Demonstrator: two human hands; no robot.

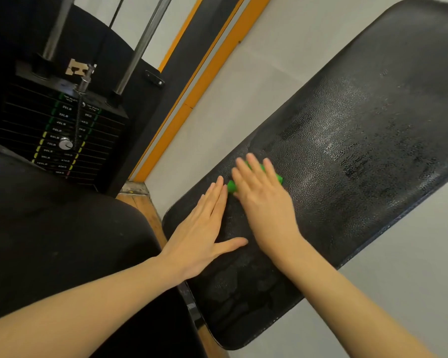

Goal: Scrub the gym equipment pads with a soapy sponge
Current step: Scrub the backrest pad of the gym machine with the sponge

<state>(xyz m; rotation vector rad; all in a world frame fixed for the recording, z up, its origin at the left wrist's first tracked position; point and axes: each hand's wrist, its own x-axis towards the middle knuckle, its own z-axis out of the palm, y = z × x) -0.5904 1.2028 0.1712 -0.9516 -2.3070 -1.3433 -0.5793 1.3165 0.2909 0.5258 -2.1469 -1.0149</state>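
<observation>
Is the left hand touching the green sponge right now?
Cannot tell. In the head view, the left hand lies flat on the black pad, fingertips right beside the green sponge under the right hand; no clear gap or contact.

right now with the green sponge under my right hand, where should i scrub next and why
Probably push the green sponge under the flat right hand up the long black textured pad: that stretch looks streaked and patchy, while the left hand lies flat, steadying the pad's lower end.
</observation>
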